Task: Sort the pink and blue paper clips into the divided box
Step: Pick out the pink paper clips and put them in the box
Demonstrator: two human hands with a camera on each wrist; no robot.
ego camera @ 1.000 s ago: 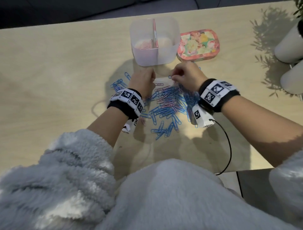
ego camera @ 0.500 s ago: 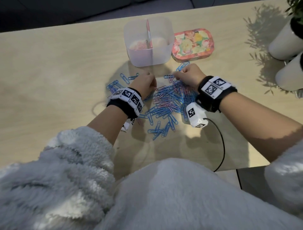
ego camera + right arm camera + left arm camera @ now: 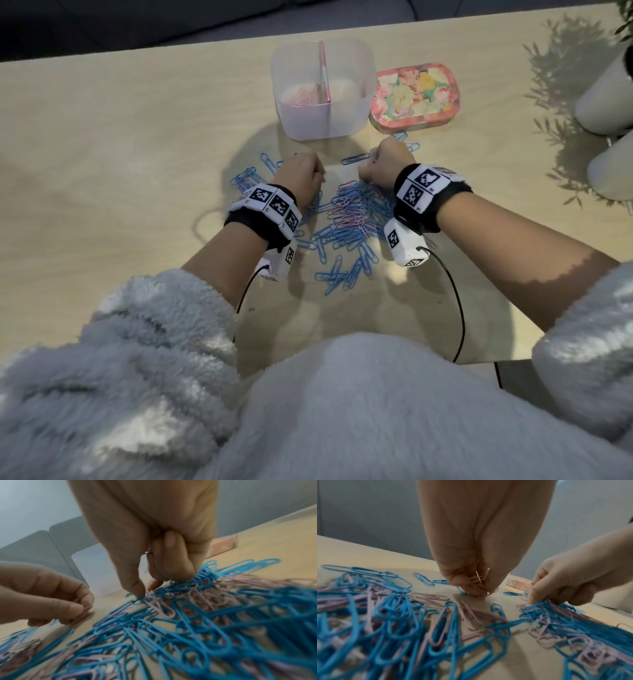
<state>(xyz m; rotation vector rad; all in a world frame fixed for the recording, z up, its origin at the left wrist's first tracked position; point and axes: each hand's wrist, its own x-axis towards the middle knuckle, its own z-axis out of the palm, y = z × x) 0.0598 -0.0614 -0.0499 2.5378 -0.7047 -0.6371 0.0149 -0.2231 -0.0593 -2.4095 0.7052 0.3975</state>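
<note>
I am seeing the left hand (image 3: 471,550) pinching pink clips (image 3: 477,578) in curled fingers, at nine o'clock of the mixed pile (image 3: 349,222) of thin wire clips. At three o'clock, the right hand (image 3: 154,536) is curling, fingertips (image 3: 139,592) touching the pile; whether they grip anything, I cannot tell. At twelve o'clock, the translucent divided box (image 3: 342,116) is holding pink clips in its left compartment.

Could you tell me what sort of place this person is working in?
Probably a home or a casual office, not a workshop. The work goes on at a light wooden table, a grey sofa stands behind it, and white plant pots sit at the table's right edge beside a flowered tin.
</note>
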